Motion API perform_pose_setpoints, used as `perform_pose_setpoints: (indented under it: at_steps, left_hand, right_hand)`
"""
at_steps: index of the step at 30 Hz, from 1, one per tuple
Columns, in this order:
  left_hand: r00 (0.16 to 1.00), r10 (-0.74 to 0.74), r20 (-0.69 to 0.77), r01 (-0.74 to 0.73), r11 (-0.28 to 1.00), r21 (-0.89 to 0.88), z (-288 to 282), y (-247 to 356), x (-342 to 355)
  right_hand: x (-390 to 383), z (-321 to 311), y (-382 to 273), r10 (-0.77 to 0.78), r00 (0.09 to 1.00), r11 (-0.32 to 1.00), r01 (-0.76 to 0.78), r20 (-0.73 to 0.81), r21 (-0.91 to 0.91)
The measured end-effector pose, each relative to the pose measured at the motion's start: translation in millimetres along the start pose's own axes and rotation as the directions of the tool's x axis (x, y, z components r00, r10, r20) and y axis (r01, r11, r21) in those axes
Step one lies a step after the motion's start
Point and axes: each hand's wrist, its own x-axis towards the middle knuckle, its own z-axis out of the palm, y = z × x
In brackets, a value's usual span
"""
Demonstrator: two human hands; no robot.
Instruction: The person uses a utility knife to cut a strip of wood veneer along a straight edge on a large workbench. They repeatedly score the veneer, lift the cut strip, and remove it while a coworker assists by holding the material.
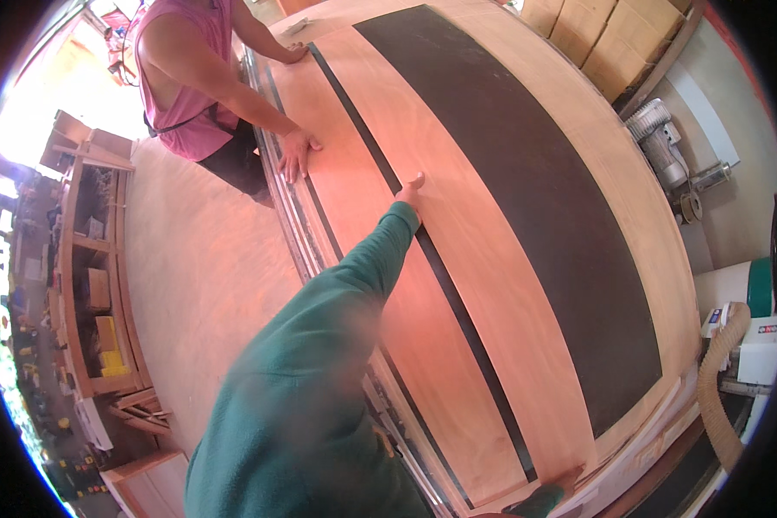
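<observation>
A long reddish wooden panel [492,285] lies lengthwise on the work surface, beside a second, similar wooden panel [457,388]. Between them runs a narrow dark strip [457,293]. My left hand [412,197] reaches far out and rests at this strip. One digit stretches onto the right-hand panel, while the other fingers are mostly hidden. Low in the view, my right hand [568,480] lies at the near end of the right-hand panel, its fingers extended. A wide dark sheet [535,207] lies right of the panels on a pale wooden board [639,233].
Across the far left edge stands a co-worker [186,78] in a pink top, both hands on the left panel. Metal rails [298,233] line that edge. Wooden shelves [95,285] stand left, cardboard boxes [617,43] far right, and a ribbed hose [723,380] with machinery right.
</observation>
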Motion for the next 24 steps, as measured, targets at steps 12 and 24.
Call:
perform_pose_setpoints:
  at_steps: [12, 24]
  left_hand:
    - [0.830, 0.507, -0.232, 0.136, 0.221, 0.966, 5, -17, -24]
    - [0.849, 0.441, -0.290, 0.152, 0.322, 0.935, 8, -11, -30]
  right_hand:
    - [-29, 27, -18, 0.015, 1.000, 0.992, -0.017, -0.015, -0.124]
    - [42, 72, 31, 0.096, 0.995, 0.986, -0.091, 0.033, -0.137]
